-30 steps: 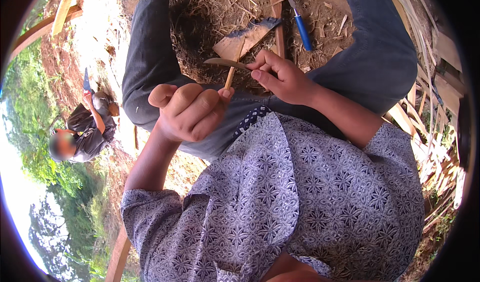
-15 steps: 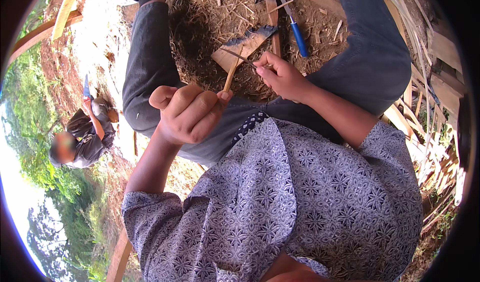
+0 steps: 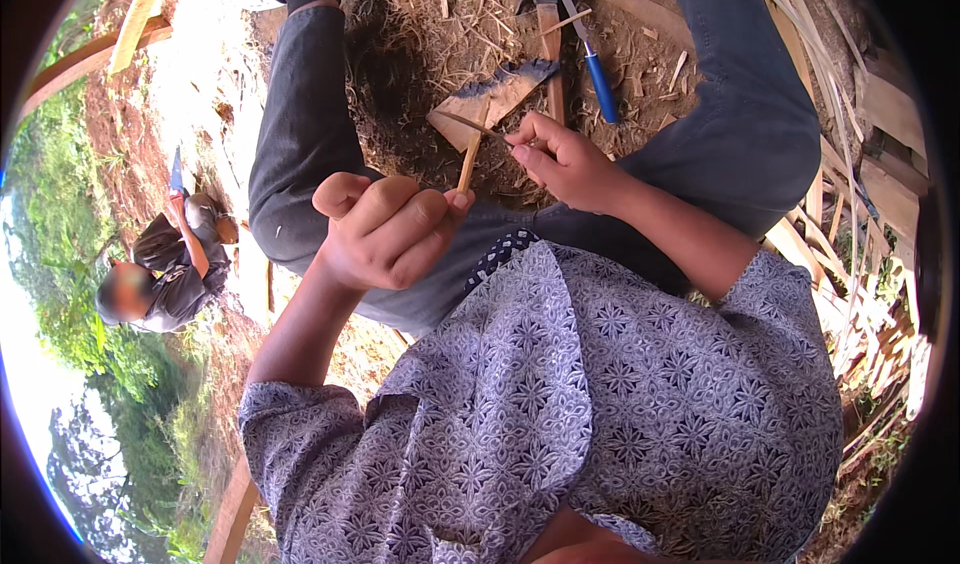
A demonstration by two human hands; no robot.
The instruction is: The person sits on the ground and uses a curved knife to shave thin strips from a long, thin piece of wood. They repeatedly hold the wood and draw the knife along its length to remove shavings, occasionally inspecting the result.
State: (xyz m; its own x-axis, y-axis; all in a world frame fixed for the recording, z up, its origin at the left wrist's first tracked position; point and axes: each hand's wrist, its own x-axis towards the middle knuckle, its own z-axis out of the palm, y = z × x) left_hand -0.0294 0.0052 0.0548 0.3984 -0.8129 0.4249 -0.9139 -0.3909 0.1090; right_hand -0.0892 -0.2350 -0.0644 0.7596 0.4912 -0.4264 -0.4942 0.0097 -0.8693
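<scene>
My left hand (image 3: 390, 226) is closed round a thin wooden stick (image 3: 468, 167), which points up and away from the fingers. My right hand (image 3: 570, 164) grips a knife; its narrow dark blade (image 3: 462, 121) reaches left and crosses the stick near its upper end. The knife's handle is hidden inside the fist. Beyond the blade, a flat piece of wood (image 3: 515, 89) with a charred black edge lies on the ground between my legs.
A hammer-like tool (image 3: 548, 24) with a wooden handle and a blue-handled file-like tool (image 3: 600, 84) lie ahead among wood shavings. Split wood strips (image 3: 885, 294) pile up at the right. Farther left, another person (image 3: 165, 269) sits holding a blue-bladed tool (image 3: 177, 172).
My left hand and the stick have shifted slightly right. The blade now lies across the stick nearer its upper part, and the whole view has moved a little.
</scene>
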